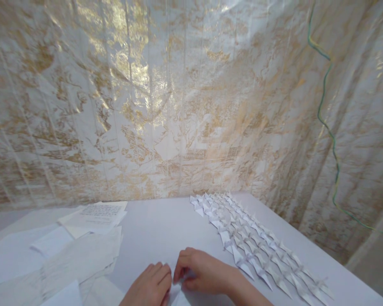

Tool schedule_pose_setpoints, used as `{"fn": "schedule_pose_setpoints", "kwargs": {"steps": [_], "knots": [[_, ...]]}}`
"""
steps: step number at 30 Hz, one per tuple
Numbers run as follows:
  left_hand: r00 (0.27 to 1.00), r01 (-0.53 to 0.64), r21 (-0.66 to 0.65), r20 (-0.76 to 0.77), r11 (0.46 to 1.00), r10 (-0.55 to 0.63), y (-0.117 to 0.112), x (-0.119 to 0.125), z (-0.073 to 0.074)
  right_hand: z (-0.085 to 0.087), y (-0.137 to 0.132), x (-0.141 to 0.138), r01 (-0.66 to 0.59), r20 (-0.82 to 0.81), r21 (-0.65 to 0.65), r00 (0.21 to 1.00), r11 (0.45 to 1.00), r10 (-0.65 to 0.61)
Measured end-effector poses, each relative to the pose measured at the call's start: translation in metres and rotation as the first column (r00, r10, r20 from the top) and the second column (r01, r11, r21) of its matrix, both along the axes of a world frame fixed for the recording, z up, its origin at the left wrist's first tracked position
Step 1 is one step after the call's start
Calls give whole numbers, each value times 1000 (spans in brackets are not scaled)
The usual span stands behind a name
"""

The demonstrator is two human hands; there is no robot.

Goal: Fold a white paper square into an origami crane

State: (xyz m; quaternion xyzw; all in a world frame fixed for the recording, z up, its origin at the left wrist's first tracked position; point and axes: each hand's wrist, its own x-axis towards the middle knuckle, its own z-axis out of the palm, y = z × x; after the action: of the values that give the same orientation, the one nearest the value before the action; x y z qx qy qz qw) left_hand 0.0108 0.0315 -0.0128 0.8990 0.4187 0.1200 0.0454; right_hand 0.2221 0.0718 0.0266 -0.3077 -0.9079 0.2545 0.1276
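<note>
My left hand (151, 285) and my right hand (201, 271) rest close together on the white table (159, 229) at the bottom middle of the view. Their fingertips press on a small white folded paper (176, 293), mostly hidden beneath them. To the right, several folded white paper pieces (252, 244) lie in neat rows running from the table's far middle toward the near right edge.
Loose white sheets (83, 250), some printed, are stacked at the left of the table. A shiny white and gold sheet (166, 106) hangs behind the table and along the right. A green cord (330, 131) hangs at the right.
</note>
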Motion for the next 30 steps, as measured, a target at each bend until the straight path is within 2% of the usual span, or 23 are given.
{"fn": "schedule_pose_setpoints", "kwargs": {"steps": [5,9,12,17,23,30], "knots": [[997,-42,-8,69,999,43,5,8,-2,-7,3,-1,57,-49,-14,997,998,-58],[983,-71,-42,167,997,77,2,6,-5,-8,8,3,4,-81,-16,997,1000,-5],[967,-82,-101,234,991,104,1,5,-6,-7,12,6,-10,-126,-119,992,993,-5],[930,-126,-198,318,972,185,5,6,-6,-12,13,5,69,-207,-225,971,972,-117],[904,-166,-253,348,953,250,7,9,-4,-18,13,2,102,-257,-306,949,947,-185],[898,-168,-291,349,942,268,10,8,1,-19,16,-1,122,-276,-361,933,924,-231]]}}
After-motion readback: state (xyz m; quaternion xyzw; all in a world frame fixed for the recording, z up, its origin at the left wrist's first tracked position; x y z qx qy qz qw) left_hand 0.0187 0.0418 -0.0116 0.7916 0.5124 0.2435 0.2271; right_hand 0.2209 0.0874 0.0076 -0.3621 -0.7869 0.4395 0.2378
